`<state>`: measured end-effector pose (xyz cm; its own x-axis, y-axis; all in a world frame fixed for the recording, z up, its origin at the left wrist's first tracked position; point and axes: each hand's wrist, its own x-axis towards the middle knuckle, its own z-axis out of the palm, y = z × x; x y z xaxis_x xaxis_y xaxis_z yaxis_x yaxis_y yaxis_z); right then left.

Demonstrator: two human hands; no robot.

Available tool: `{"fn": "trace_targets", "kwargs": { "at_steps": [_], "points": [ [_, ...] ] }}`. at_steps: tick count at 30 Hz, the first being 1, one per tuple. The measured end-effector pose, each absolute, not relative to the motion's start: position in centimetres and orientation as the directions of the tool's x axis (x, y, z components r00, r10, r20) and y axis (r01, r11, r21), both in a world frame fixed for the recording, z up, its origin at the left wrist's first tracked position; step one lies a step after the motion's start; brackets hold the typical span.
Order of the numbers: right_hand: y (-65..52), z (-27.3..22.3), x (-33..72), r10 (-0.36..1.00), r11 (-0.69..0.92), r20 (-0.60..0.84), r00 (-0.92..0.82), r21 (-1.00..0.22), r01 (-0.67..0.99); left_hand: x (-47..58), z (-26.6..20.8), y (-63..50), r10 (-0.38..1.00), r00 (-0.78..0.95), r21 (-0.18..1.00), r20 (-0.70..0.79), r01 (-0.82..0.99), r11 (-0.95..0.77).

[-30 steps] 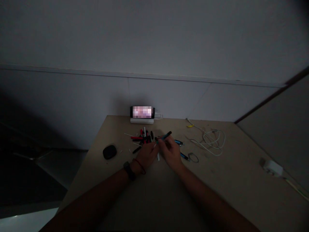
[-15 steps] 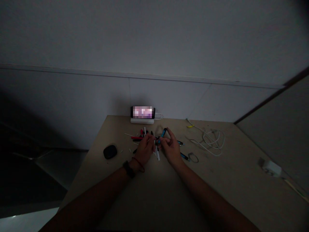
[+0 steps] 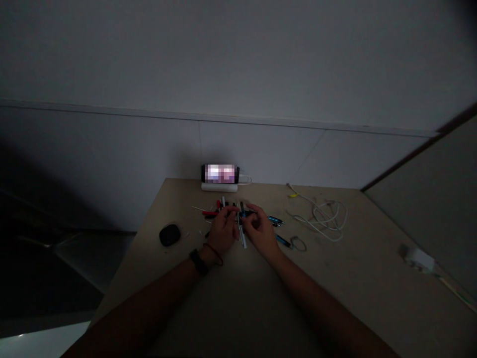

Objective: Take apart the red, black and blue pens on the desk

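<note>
Over a loose pile of pens and pen parts, my two hands are close together. My right hand (image 3: 261,229) is pinched on a blue pen (image 3: 243,210) with a dark end, which points away from me. Curled at the left of the pile is my left hand (image 3: 222,231); its fingertips meet near a slim white pen (image 3: 243,239), and what they grip is hidden. A red pen (image 3: 209,213) sticks out beyond the left hand. To the right of my right hand lie blue-and-black pens (image 3: 276,219) and another blue pen (image 3: 283,241).
A lit phone (image 3: 220,173) leans on a white stand (image 3: 219,187) by the wall. A black rounded case (image 3: 170,235) lies at the left. Right of the pens are a coiled white cable (image 3: 328,219) and a small loop (image 3: 298,243). A white plug (image 3: 420,260) is farther right.
My right hand has swung the blue pen from a rightward slant to nearly straight ahead, lower and nearer my left hand. The left hand has barely moved.
</note>
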<state>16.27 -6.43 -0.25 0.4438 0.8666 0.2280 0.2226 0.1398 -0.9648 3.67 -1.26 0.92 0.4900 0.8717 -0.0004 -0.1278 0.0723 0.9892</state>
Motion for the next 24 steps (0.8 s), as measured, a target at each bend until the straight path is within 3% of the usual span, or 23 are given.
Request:
{"fn": "trace_targets", "kwargs": {
  "at_steps": [12, 24],
  "points": [
    [-6.7, -0.2, 16.3, 0.930, 0.055, 0.244, 0.276, -0.833, 0.551, 3.8, 0.1, -0.8, 0.850, 0.526, 0.992, 0.013, -0.113, 0.055],
    [-6.8, 0.0, 16.3, 0.934, 0.052, 0.220, 0.280, -0.862, 0.504, 3.7, 0.3, -1.3, 0.791, 0.605, 0.993, 0.095, -0.113, -0.033]
  ]
}}
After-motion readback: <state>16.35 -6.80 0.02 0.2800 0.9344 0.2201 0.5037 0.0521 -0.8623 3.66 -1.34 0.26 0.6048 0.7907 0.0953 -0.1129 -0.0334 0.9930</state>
